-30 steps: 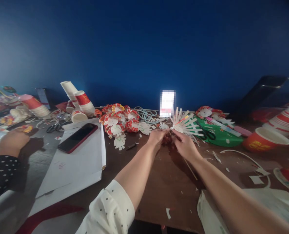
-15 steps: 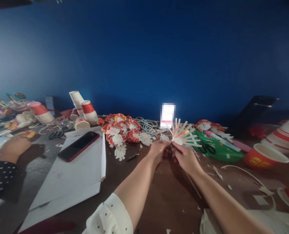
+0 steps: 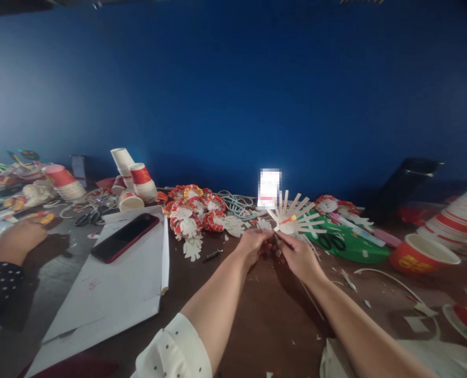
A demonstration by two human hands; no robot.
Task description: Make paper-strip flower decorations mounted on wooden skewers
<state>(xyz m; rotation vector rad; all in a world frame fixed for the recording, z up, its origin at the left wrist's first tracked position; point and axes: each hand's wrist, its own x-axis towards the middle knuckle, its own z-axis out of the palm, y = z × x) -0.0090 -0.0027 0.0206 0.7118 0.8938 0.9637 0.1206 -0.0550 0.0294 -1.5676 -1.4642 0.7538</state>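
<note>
Pinching paper strip-fan (image 3: 290,226) at base w/ L hand (image 3: 255,244) and R hand (image 3: 298,256), fingertips close tog., clamped on it, above brown table (image 3: 265,325), just L of green sheet (image 3: 359,248). Rec.: pinch base only, press evenly, avoid creasing strips. Can't tell grip on thin stick (image 3: 312,300) nr R wrist.

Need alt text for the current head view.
A left hand and right hand hold a paper piece with splayed white strips at a brown table. Behind are red-and-white paper crafts and a blue wall; a phone lies left.
</note>
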